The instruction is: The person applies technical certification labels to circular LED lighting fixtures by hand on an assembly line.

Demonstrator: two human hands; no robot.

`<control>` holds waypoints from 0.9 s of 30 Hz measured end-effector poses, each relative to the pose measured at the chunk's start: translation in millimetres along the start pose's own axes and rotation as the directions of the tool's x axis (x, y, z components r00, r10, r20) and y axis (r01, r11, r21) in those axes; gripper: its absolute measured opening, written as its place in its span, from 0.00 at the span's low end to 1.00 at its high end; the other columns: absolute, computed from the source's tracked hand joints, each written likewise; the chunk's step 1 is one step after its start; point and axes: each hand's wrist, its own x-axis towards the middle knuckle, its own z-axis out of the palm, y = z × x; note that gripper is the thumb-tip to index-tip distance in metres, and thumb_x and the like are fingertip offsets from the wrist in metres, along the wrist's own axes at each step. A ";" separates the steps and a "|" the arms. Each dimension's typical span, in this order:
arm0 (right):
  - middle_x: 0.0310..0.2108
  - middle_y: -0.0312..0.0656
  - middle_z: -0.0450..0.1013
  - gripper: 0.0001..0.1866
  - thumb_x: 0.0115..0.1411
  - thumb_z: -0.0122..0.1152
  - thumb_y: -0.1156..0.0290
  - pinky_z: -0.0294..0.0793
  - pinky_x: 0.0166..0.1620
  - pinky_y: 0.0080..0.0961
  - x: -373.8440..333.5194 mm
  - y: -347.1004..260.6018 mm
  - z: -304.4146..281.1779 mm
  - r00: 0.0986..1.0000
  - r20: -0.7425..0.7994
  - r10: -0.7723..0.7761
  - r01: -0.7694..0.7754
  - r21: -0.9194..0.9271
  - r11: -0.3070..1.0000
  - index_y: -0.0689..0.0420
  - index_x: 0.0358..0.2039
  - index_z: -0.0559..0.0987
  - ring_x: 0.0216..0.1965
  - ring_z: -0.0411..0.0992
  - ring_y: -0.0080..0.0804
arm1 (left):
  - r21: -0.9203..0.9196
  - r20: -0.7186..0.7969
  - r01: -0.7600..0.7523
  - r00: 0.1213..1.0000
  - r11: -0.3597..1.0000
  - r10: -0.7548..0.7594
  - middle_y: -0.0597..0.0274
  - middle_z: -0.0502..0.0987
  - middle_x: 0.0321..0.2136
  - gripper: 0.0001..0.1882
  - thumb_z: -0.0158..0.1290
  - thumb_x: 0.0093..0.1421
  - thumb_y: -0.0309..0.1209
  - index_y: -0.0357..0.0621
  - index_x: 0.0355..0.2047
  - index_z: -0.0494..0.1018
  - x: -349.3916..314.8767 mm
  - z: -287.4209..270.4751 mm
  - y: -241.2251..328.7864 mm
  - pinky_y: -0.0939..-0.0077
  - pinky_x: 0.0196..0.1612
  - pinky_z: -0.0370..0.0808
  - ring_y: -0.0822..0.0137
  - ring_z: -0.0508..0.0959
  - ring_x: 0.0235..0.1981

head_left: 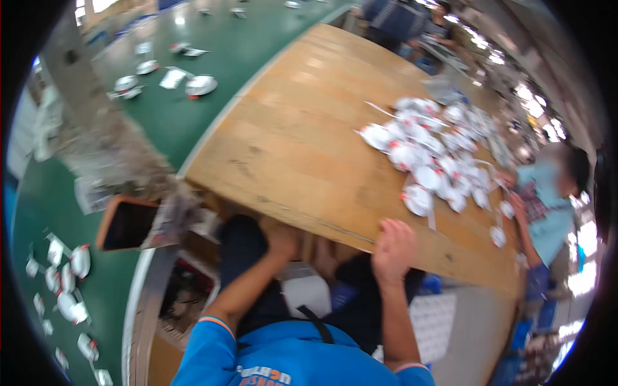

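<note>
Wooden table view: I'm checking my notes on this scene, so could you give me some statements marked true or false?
1. A heap of white pieces lies on the wooden table. True.
2. The right hand is buried in that heap. False: it is at the table's near edge, apart from the heap.
3. The left hand is near the person's lap. True.
4. The green surface is right of the wooden table. False: it is on the left.
5. A co-worker in a light shirt is at the table's right. True.
</note>
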 end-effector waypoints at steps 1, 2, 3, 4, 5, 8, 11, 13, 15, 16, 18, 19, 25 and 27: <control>0.37 0.41 0.69 0.12 0.46 0.51 0.75 0.65 0.45 0.34 -2.2 4.0 -2.2 1.000 0.027 0.005 -0.005 0.021 1.000 0.57 0.34 0.74 0.41 0.66 0.40 | -0.058 -0.284 0.035 0.957 0.998 -0.050 0.61 0.76 0.31 0.16 0.44 0.53 0.41 0.46 0.34 0.73 26.3 7.8 -0.3 0.62 0.35 0.70 0.59 0.75 0.33; 0.37 0.41 0.69 0.12 0.45 0.51 0.75 0.65 0.44 0.34 -1.8 7.7 -0.5 0.998 0.052 0.028 -0.030 0.047 0.998 0.56 0.34 0.74 0.41 0.66 0.40 | -0.123 -0.215 0.257 0.936 0.958 -0.279 0.63 0.73 0.42 0.20 0.42 0.55 0.45 0.50 0.44 0.69 31.2 12.3 -2.2 0.62 0.44 0.67 0.60 0.71 0.43; 0.37 0.41 0.69 0.13 0.45 0.51 0.75 0.65 0.43 0.34 -1.3 7.9 -0.2 0.998 0.051 0.042 -0.046 0.064 0.997 0.56 0.34 0.74 0.40 0.66 0.39 | -0.132 -0.158 0.344 0.919 0.930 -0.362 0.62 0.70 0.43 0.21 0.41 0.55 0.45 0.50 0.45 0.68 39.5 13.7 -3.7 0.63 0.45 0.65 0.60 0.69 0.45; 0.37 0.41 0.69 0.13 0.45 0.51 0.75 0.65 0.43 0.33 -1.7 12.9 -1.2 1.000 -0.003 0.029 -0.028 0.091 0.995 0.57 0.34 0.74 0.40 0.66 0.39 | -0.119 -0.114 0.370 0.917 0.921 -0.383 0.62 0.68 0.45 0.22 0.40 0.55 0.45 0.50 0.47 0.66 42.9 12.8 -2.2 0.63 0.47 0.63 0.60 0.67 0.47; 0.37 0.41 0.69 0.13 0.45 0.51 0.76 0.65 0.43 0.33 -0.8 11.7 -0.4 0.999 -0.012 0.051 -0.049 0.120 0.992 0.57 0.34 0.74 0.39 0.66 0.40 | -0.104 -0.066 0.387 0.917 0.916 -0.394 0.61 0.66 0.47 0.23 0.40 0.55 0.46 0.50 0.48 0.64 40.0 10.7 -2.7 0.63 0.49 0.62 0.60 0.65 0.48; 0.36 0.42 0.69 0.12 0.45 0.51 0.76 0.65 0.42 0.33 0.9 10.0 2.1 0.997 -0.009 0.075 -0.072 0.183 0.980 0.58 0.33 0.74 0.38 0.66 0.40 | -0.087 0.043 0.377 0.926 0.922 -0.375 0.60 0.59 0.52 0.26 0.38 0.56 0.46 0.51 0.53 0.58 30.4 3.7 0.0 0.64 0.53 0.57 0.59 0.60 0.53; 0.36 0.42 0.69 0.12 0.46 0.50 0.77 0.65 0.42 0.33 1.9 7.7 3.2 0.998 -0.017 0.060 -0.056 0.180 0.982 0.59 0.33 0.74 0.37 0.67 0.41 | -0.173 0.087 0.381 0.924 0.908 -0.371 0.58 0.53 0.58 0.29 0.36 0.57 0.47 0.51 0.57 0.52 30.0 7.0 2.6 0.65 0.58 0.52 0.59 0.54 0.58; 0.36 0.43 0.70 0.12 0.46 0.49 0.77 0.66 0.42 0.33 0.8 10.1 0.6 0.999 0.008 0.047 -0.048 0.165 0.985 0.59 0.34 0.74 0.37 0.67 0.41 | -0.242 -0.074 0.334 0.930 0.911 -0.361 0.57 0.55 0.57 0.28 0.35 0.57 0.47 0.51 0.56 0.54 33.6 17.3 1.7 0.69 0.56 0.56 0.61 0.56 0.57; 0.35 0.44 0.70 0.12 0.47 0.48 0.77 0.66 0.42 0.33 -2.8 10.5 -1.8 0.998 0.022 0.058 -0.060 0.145 0.988 0.59 0.33 0.74 0.37 0.67 0.42 | -0.060 -0.162 0.016 0.986 0.998 -0.025 0.58 0.57 0.56 0.26 0.35 0.57 0.45 0.51 0.55 0.57 33.4 30.8 -9.3 0.65 0.56 0.57 0.62 0.56 0.57; 0.36 0.44 0.70 0.12 0.47 0.48 0.77 0.66 0.42 0.34 -8.0 9.6 -5.3 0.999 0.030 0.022 -0.026 0.122 0.992 0.59 0.34 0.74 0.38 0.67 0.43 | 0.033 0.084 0.000 0.996 0.999 -0.002 0.59 0.58 0.55 0.25 0.35 0.57 0.43 0.50 0.54 0.59 36.1 39.5 -14.1 0.58 0.54 0.59 0.60 0.57 0.57; 0.36 0.44 0.70 0.12 0.48 0.48 0.76 0.65 0.43 0.34 -6.6 9.3 -6.0 1.000 0.027 0.012 -0.015 0.139 0.990 0.58 0.35 0.74 0.38 0.66 0.43 | 0.046 0.227 0.152 0.961 0.987 -0.159 0.56 0.62 0.53 0.24 0.34 0.58 0.42 0.47 0.52 0.62 35.1 57.4 -21.5 0.52 0.52 0.58 0.57 0.61 0.55; 0.37 0.44 0.69 0.12 0.48 0.48 0.76 0.64 0.44 0.34 -6.8 7.5 -7.0 0.998 0.034 0.049 -0.053 0.159 0.986 0.58 0.35 0.73 0.39 0.66 0.42 | 0.158 0.172 0.174 0.964 0.972 -0.201 0.55 0.64 0.51 0.23 0.33 0.58 0.41 0.45 0.51 0.63 37.2 66.9 -23.4 0.48 0.51 0.57 0.55 0.62 0.54; 0.38 0.41 0.69 0.13 0.46 0.51 0.77 0.59 0.47 0.35 -18.7 -19.3 -29.3 0.998 -0.035 -0.057 0.061 0.108 0.992 0.56 0.34 0.74 0.42 0.64 0.41 | 0.465 0.321 -0.042 0.939 0.884 -0.125 0.52 0.62 0.52 0.23 0.33 0.60 0.38 0.41 0.51 0.63 42.5 93.2 1.3 0.38 0.51 0.46 0.51 0.61 0.54; 0.36 0.37 0.70 0.14 0.41 0.52 0.78 0.60 0.45 0.34 -42.3 -39.8 -37.0 0.976 0.021 -0.218 0.203 0.282 0.938 0.52 0.32 0.75 0.41 0.66 0.38 | 0.525 0.383 -0.136 0.919 0.840 -0.090 0.52 0.61 0.53 0.23 0.34 0.60 0.38 0.40 0.52 0.62 35.6 89.0 15.2 0.36 0.51 0.44 0.50 0.59 0.55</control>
